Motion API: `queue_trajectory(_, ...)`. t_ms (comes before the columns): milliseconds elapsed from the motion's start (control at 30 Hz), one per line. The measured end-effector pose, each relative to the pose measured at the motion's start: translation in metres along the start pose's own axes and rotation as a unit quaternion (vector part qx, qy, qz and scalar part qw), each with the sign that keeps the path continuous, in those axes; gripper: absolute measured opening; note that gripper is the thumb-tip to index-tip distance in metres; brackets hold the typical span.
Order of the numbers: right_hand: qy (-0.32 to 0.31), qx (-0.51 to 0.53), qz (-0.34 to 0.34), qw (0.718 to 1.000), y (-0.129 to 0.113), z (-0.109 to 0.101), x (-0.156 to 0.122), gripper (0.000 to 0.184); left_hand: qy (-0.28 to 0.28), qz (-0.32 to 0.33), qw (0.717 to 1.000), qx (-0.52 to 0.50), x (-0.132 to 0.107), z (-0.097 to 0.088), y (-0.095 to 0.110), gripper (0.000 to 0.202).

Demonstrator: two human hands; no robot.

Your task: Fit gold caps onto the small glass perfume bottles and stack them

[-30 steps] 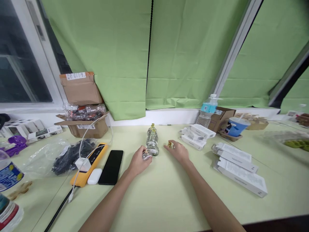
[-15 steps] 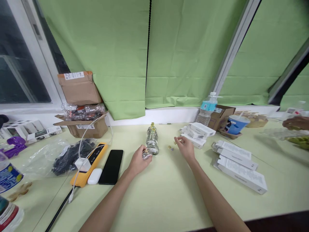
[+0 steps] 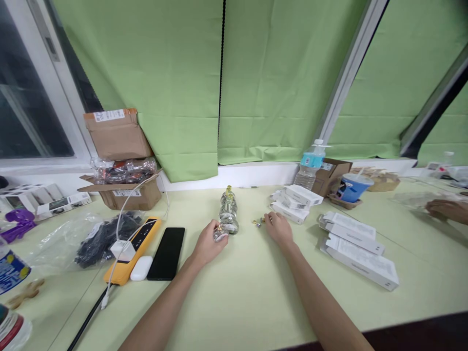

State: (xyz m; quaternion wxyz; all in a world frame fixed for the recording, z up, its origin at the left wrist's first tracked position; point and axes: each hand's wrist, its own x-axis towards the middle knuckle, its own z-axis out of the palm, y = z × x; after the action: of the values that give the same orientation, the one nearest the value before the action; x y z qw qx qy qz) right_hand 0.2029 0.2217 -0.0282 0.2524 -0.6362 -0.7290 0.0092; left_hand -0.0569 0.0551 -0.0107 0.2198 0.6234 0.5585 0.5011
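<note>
A shiny silver object of stacked round parts with a gold top (image 3: 229, 212) is on the table ahead of me. Just at its near end, my left hand (image 3: 209, 245) is closed around a small, round, silvery piece (image 3: 220, 234) with a bit of gold on it. To the right, my right hand (image 3: 280, 228) rests low over the tabletop with its fingers pinched together. At its fingertips some gold shows, too small to name. Beside those fingertips lie a few tiny gold and silver pieces (image 3: 257, 223).
On the left are a black phone (image 3: 167, 253), a white earbud case (image 3: 141, 268), an orange power strip (image 3: 132, 251) and cardboard boxes (image 3: 117, 134). White boxes (image 3: 360, 256), a water bottle (image 3: 310, 165) and a blue cup (image 3: 353, 187) stand right. Another person's hand (image 3: 448, 209) is far right.
My right hand has moved slightly down toward the table beside the tiny pieces. My left hand keeps its hold. The view has shifted slightly; the other person's hand is lower.
</note>
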Motion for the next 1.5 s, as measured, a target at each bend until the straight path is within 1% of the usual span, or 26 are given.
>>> queue_trajectory(100,0.018,0.004,-0.004,1.0,0.002,0.002,0.001,0.037,0.001,-0.001,1.0,0.0,0.0,0.0,0.0,0.022)
queue_trajectory(200,0.058,0.015,-0.018,0.998,0.001,-0.001,0.0,0.035,-0.001,0.001,1.0,-0.001,0.0,0.0,0.001,0.021)
queue_trajectory(300,0.088,0.034,-0.083,0.992,-0.007,-0.007,-0.003,0.031,-0.003,0.002,1.0,-0.001,0.0,0.0,0.002,0.021)
queue_trajectory(367,0.08,0.038,-0.133,0.987,-0.014,-0.01,-0.006,0.03,-0.004,0.001,1.0,-0.003,0.0,-0.001,0.002,0.021)
queue_trajectory(433,0.06,0.025,-0.158,0.985,-0.022,-0.011,-0.01,0.03,-0.005,-0.001,1.0,-0.007,0.0,-0.001,0.003,0.021)
queue_trajectory(600,0.01,-0.02,-0.133,0.991,-0.03,-0.012,-0.014,0.034,-0.002,-0.003,1.0,-0.003,0.0,0.0,0.002,0.022)
queue_trajectory(767,-0.016,-0.014,-0.119,0.993,-0.028,-0.012,-0.012,0.031,-0.008,-0.001,1.0,0.002,0.001,0.0,0.0,0.022)
queue_trajectory(967,-0.016,0.03,-0.114,0.993,-0.028,-0.008,-0.012,0.026,-0.006,0.004,1.0,-0.004,0.001,-0.001,0.001,0.021)
queue_trajectory(1067,0.028,0.067,-0.137,0.988,-0.033,-0.012,-0.012,0.025,-0.018,0.007,1.0,-0.015,-0.001,-0.001,0.005,0.021)
queue_trajectory(1133,0.072,0.118,-0.17,0.976,-0.043,-0.021,-0.016,0.025,-0.03,0.011,0.999,-0.028,-0.003,0.0,0.008,0.02)
queue_trajectory(1167,0.09,0.154,-0.193,0.965,-0.05,-0.027,-0.02,0.025,-0.037,0.013,0.999,-0.036,-0.004,0.0,0.01,0.02)
queue_trajectory(1267,0.106,0.275,-0.28,0.914,-0.081,-0.048,-0.039,0.023,-0.058,0.017,0.997,-0.058,-0.007,0.0,0.014,0.019)
queue_trajectory(1300,0.102,0.31,-0.299,0.897,-0.092,-0.054,-0.047,0.021,-0.062,0.018,0.996,-0.06,-0.007,0.0,0.016,0.019)
queue_trajectory(1400,0.044,0.383,-0.338,0.859,-0.122,-0.065,-0.07,0.016,-0.065,0.028,0.995,-0.067,-0.006,0.0,0.019,0.027)
queue_trajectory(1500,-0.011,0.395,-0.361,0.845,-0.136,-0.066,-0.082,0.015,-0.072,0.051,0.992,-0.092,-0.004,0.0,0.022,0.033)
